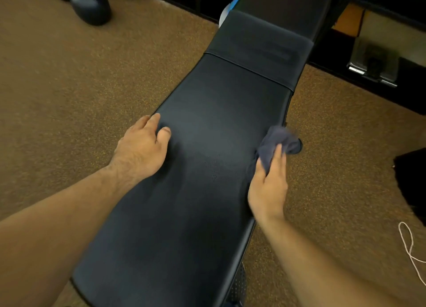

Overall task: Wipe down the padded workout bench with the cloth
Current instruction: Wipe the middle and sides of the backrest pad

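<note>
The bench [207, 145] runs lengthwise from the bottom of the frame to the upper right, so most of its pad lies left of the cloth [280, 143]. The right hand [268, 184], its grip closed on the bunched cloth, presses at the pad's right edge. The left hand [143, 147] rests open-fingered on the left edge.

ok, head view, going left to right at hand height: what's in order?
Carpet → left hand flat on the bench's left edge → bare black bench pad → right hand holding the dark blue cloth at the right edge → carpet.
</note>
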### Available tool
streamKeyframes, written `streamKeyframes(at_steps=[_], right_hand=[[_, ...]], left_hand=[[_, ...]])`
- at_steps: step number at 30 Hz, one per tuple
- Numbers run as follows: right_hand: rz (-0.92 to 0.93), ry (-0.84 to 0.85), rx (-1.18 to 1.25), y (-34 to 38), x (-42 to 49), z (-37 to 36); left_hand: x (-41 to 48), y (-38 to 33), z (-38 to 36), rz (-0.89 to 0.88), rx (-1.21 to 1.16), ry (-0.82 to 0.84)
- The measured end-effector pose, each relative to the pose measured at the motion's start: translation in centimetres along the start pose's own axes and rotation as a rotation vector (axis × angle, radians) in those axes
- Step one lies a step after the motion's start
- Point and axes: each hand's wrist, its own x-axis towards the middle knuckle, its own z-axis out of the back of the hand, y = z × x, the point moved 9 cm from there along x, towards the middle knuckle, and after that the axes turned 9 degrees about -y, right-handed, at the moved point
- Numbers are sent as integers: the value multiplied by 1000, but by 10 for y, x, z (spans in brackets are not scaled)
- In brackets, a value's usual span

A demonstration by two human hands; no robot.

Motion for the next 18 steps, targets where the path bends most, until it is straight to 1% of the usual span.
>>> streamKeyframes(at_steps=[3, 7, 10, 12, 15, 18], right_hand=[[94, 114, -85, -6, -36, -1], [236, 189, -334, 7, -4, -19], [257, 225, -421, 18, 20, -27], [252, 247, -421, 18, 17, -26], [261, 301, -446, 11, -17, -24], [437, 369, -652, 0, -63, -26]], left_hand=[[1, 2, 6, 31, -17, -1], [7, 9, 9, 81, -37, 21], [6, 23, 3, 142, -56, 61], [3, 31, 1, 180, -71, 84], [-1, 42, 2, 254, -89, 98], [-4, 51, 1, 305, -129, 116]])
